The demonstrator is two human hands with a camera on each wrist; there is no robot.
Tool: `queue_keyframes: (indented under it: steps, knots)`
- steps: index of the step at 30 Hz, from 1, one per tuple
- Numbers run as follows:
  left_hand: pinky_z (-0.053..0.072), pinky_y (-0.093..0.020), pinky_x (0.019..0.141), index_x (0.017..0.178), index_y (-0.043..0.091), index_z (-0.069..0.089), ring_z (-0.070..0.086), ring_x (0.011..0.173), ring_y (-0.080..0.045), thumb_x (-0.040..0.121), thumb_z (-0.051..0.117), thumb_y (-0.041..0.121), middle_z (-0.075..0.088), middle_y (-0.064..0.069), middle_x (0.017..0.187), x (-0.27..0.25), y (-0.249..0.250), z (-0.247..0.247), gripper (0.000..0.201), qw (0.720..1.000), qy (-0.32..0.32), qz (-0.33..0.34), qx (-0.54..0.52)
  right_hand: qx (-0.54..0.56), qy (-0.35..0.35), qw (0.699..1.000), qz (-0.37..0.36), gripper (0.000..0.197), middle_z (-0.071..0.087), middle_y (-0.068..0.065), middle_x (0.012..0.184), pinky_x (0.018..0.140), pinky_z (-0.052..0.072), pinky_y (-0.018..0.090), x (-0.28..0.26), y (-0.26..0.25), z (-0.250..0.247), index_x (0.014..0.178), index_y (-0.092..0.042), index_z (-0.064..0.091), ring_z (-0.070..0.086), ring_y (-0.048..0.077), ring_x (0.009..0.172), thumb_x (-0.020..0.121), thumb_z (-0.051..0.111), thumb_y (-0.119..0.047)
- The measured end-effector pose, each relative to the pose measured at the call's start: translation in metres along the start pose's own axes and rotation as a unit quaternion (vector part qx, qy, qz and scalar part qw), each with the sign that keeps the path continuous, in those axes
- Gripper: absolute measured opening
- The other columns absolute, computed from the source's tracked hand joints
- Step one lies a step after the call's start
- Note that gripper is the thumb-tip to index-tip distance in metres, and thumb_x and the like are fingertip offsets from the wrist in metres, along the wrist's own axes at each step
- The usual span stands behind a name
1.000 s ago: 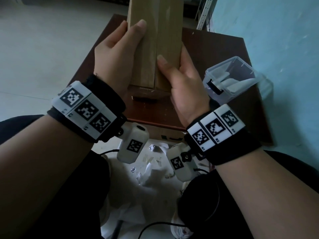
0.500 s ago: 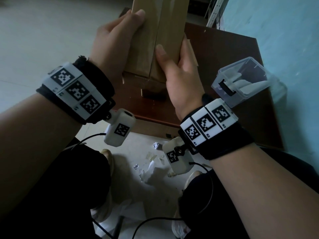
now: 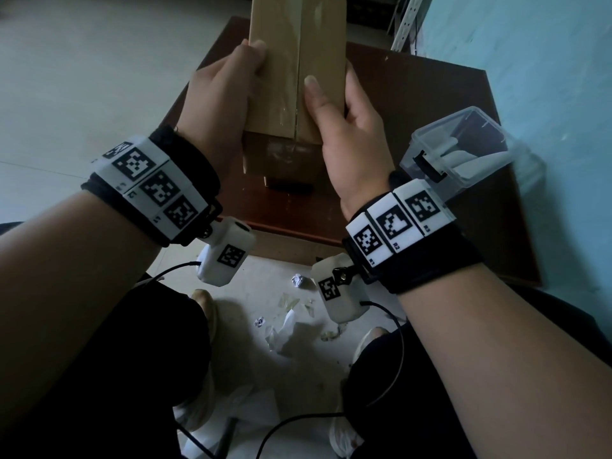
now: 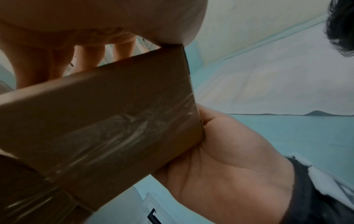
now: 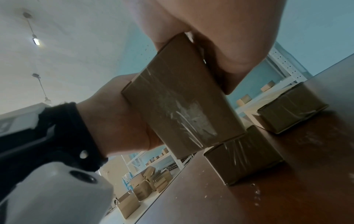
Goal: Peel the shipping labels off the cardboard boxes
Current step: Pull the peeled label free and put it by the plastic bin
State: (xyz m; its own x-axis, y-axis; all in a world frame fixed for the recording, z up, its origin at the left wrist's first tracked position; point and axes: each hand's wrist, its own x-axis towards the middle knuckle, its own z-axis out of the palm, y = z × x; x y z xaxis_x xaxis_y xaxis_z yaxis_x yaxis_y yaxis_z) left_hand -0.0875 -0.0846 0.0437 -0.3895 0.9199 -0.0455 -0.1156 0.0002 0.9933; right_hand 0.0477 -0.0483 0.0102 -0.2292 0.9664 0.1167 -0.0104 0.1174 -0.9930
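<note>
two hands hold one long cardboard box (image 3: 294, 71) up off the dark wooden table (image 3: 414, 104), its far end running out of the head view at twelve o'clock. the left hand (image 3: 215, 104) wraps the box's nine o'clock side, fingers (image 4: 86, 60) curled round the far face and thumb laid on top. the right hand (image 3: 347, 134) clasps the three o'clock side, thumb lying along the taped centre seam and the rest of the hand tucked behind.

no shipping label shows on any face turned towards the cameras; the top and the near end carry only glossy clear tape. from the right wrist view two more taped boxes (image 5: 243, 154) sit on the table beneath the raised one. a clear plastic tub (image 3: 463, 150) stands at the table's three o'clock edge, and scraps of torn paper (image 3: 288, 326) lie on the floor by the person's feet.

the box looks light and stiff, easy to turn over in the hands. the taped strips look slick, so bare cardboard along the long edges seems the surer hold. a label would likely lift best from a corner, pulled low and slow so the paper doesn't tear.
</note>
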Motion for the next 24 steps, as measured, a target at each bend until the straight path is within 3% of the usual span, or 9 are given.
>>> queue_keyframes:
  steps: [4, 9, 13, 15, 18, 21, 24]
  knots:
    - [0.063, -0.04, 0.086, 0.092, 0.017, 0.072, 0.074, 0.098, -0.029, 0.103, 0.052, 0.037, 0.076, -0.001, 0.088, -0.001, -0.001, 0.004, 0.03, 1.0, 0.01, -0.011, 0.018, -0.006, 0.008, 1.0, 0.011, 0.069, 0.055, 0.002, 0.161, 0.121, 0.046, 0.033, 0.002, -0.002, -0.004, 0.168, -0.013, 0.034, 0.054, 0.012, 0.146, 0.109, 0.064, -0.033]
    - [0.059, -0.047, 0.094, 0.09, 0.02, 0.072, 0.072, 0.102, -0.032, 0.101, 0.055, 0.04, 0.076, -0.008, 0.097, 0.001, -0.006, 0.005, 0.029, 0.999, 0.021, -0.025, 0.023, -0.007, 0.015, 1.0, 0.014, 0.067, 0.055, 0.002, 0.16, 0.121, 0.046, 0.03, 0.005, 0.0, -0.003, 0.166, -0.011, 0.038, 0.054, 0.012, 0.145, 0.108, 0.066, -0.031]
    - [0.058, -0.05, 0.096, 0.09, 0.022, 0.074, 0.075, 0.099, -0.028, 0.099, 0.055, 0.044, 0.077, -0.01, 0.105, 0.006, -0.011, 0.004, 0.03, 0.998, 0.033, -0.034, 0.031, -0.005, 0.017, 1.0, 0.018, 0.069, 0.053, 0.003, 0.162, 0.124, 0.044, 0.033, 0.006, 0.003, -0.002, 0.166, -0.011, 0.039, 0.051, 0.014, 0.148, 0.107, 0.067, -0.033]
    - [0.059, -0.051, 0.095, 0.099, 0.021, 0.076, 0.075, 0.099, -0.025, 0.098, 0.049, 0.05, 0.078, -0.007, 0.104, 0.009, -0.014, 0.002, 0.04, 0.999, 0.029, -0.038, 0.024, -0.006, 0.019, 1.0, 0.018, 0.069, 0.054, 0.003, 0.162, 0.124, 0.043, 0.034, 0.006, 0.003, -0.002, 0.165, -0.011, 0.041, 0.051, 0.014, 0.148, 0.106, 0.068, -0.033]
    - [0.056, -0.051, 0.097, 0.106, 0.022, 0.077, 0.074, 0.103, -0.024, 0.097, 0.034, 0.061, 0.078, -0.006, 0.107, 0.009, -0.017, 0.002, 0.058, 0.999, 0.011, -0.037, 0.004, 0.0, 0.027, 0.999, 0.021, 0.067, 0.057, 0.001, 0.159, 0.121, 0.045, 0.027, 0.004, 0.0, -0.003, 0.164, -0.011, 0.043, 0.054, 0.011, 0.145, 0.106, 0.069, -0.029]
    - [0.058, -0.049, 0.095, 0.096, 0.027, 0.077, 0.075, 0.1, -0.022, 0.103, 0.034, 0.057, 0.079, -0.003, 0.102, 0.003, -0.014, 0.004, 0.053, 0.999, 0.025, -0.028, 0.021, 0.002, 0.034, 0.999, 0.019, 0.064, 0.063, -0.001, 0.153, 0.12, 0.047, 0.029, 0.003, -0.003, -0.007, 0.163, -0.012, 0.046, 0.059, 0.009, 0.14, 0.105, 0.07, -0.028]
    - [0.06, -0.043, 0.092, 0.096, 0.028, 0.073, 0.076, 0.095, -0.014, 0.107, 0.034, 0.053, 0.079, 0.004, 0.095, -0.003, -0.01, 0.008, 0.048, 0.999, 0.023, -0.012, 0.048, -0.002, 0.038, 0.999, 0.012, 0.062, 0.067, -0.002, 0.149, 0.12, 0.048, 0.033, 0.0, -0.004, -0.01, 0.161, -0.013, 0.05, 0.061, 0.008, 0.137, 0.105, 0.07, -0.03]
